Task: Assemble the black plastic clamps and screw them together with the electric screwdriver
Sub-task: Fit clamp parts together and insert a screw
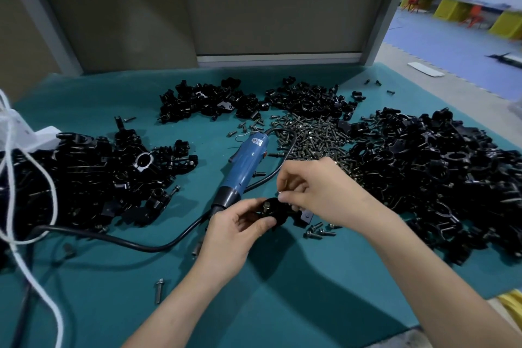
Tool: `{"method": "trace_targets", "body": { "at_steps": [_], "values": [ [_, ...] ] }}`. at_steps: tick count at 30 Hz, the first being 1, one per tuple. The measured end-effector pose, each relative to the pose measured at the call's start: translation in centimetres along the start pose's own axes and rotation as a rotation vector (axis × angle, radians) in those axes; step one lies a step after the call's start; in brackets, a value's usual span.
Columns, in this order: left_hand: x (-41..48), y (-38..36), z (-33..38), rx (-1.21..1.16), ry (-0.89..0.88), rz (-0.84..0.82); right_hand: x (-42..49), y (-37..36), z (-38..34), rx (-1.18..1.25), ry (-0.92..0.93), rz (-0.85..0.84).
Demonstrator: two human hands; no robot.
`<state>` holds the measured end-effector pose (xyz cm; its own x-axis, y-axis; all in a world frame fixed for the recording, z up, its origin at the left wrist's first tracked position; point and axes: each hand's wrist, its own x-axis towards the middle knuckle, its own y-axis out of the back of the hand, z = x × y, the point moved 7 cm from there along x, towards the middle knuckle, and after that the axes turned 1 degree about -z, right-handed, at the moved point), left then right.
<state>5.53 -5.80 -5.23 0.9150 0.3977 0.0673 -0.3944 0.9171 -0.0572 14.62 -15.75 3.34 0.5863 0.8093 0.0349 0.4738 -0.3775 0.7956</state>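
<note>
Your left hand (pixel 231 230) grips a black clamp (pixel 274 213) just above the green counter (pixel 282 291), its fingers curled round it. Your right hand (pixel 313 189) pinches a screw (pixel 281 193) at the clamp's top edge. The blue electric screwdriver (pixel 244 165) lies on the counter just beyond your hands — loose screws (pixel 313 135) heaped behind it.

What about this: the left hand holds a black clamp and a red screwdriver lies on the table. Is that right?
Not quite. The head view shows the screwdriver is blue, not red. The left hand does hold a black clamp, and the screwdriver lies on the table.
</note>
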Motion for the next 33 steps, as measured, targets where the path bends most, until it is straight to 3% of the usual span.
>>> {"method": "trace_targets", "body": {
  "at_steps": [6, 19, 22, 27, 30, 33],
  "values": [
    [0.0, -0.1, 0.0, -0.010, 0.004, -0.010, -0.3, -0.6, 2.5, 0.470, -0.160, -0.068],
    [-0.3, -0.3, 0.2, -0.016, -0.005, -0.020, -1.2, -3.5, 4.1, 0.759, -0.421, -0.303],
    [-0.3, -0.3, 0.4, -0.004, -0.013, -0.014, -1.5, -4.4, 3.6, 0.875, -0.428, -0.335],
    [-0.5, -0.1, 1.0, 0.022, -0.064, 0.021, -1.7, -4.7, 3.3, 0.999, -0.388, -0.225],
    [-0.9, 0.1, 2.0, 0.146, -0.185, 0.060, -1.7, -4.7, 2.8, 1.099, -0.356, -0.206],
    [-1.4, -0.4, 3.0, 0.106, -0.268, 0.046, -1.6, -4.8, 1.5, 1.176, -0.285, -0.208]
  ]
}}
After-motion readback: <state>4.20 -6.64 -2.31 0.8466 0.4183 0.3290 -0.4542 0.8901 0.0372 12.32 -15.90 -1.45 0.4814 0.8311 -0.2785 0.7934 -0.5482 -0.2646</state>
